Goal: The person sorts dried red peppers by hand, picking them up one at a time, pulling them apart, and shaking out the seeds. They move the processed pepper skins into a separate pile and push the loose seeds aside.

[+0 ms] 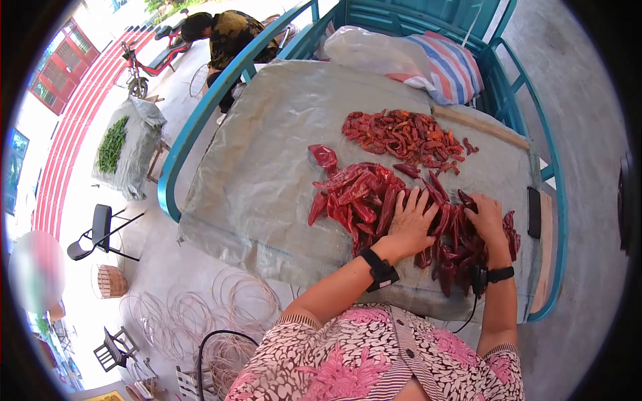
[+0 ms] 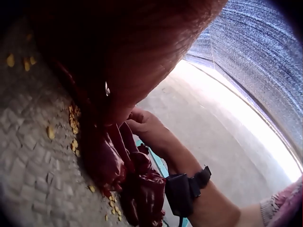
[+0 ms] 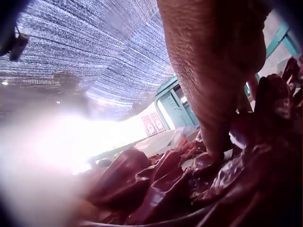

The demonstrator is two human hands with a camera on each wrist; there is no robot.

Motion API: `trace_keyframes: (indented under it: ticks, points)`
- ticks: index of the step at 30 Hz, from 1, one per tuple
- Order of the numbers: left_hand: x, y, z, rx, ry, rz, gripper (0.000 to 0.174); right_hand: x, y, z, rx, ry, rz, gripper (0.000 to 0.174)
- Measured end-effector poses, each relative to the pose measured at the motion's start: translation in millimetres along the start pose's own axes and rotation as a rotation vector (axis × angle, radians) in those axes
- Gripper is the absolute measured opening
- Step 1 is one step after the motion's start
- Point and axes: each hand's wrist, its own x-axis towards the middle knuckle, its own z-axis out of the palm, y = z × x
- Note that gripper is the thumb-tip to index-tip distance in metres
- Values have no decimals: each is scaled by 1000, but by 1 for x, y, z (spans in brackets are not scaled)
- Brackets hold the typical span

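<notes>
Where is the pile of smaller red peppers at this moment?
In the head view, the smaller red peppers lie on the grey sheet, beyond the larger peppers and mostly left of the wooden strip.

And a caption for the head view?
Left hand and right hand on larger dried red chilies, smaller chilies piled beyond.

A grey sheet [image 1: 247,154] bears large peppers [image 1: 358,184] (glossy, dark red). Beyond them: small peppers [image 1: 401,134] and, farther right, a wood strip [image 1: 481,125]. Beside them: yellow seeds [image 2: 74,123]. Right of them: a phone [image 1: 533,212].
</notes>
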Motion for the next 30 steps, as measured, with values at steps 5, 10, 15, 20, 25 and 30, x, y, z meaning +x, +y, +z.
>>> trace_keyframes:
  ticks: [5, 10, 15, 20, 25, 30]
  points:
    - [2, 1, -5, 16, -51, -35, 82, -2, -7, -22, 429, 33, 14, 51]
    - [-1, -6, 5, 11, 61, -3, 81, -9, -23, -30, 568, 17, -66, 58]
    - [-7, -10, 9, -50, 228, 44, 82, -1, 6, 11, 366, -133, -220, 44]
    - [-5, -18, 18, -41, 238, 51, 84, 8, 15, 5, 373, -46, -292, 50]
    - [-7, -25, 23, -63, 258, 49, 74, 24, -8, -16, 847, -13, -207, 49]
    - [-8, -26, 24, -77, 315, 52, 49, 10, -34, -17, 878, -8, -189, 56]
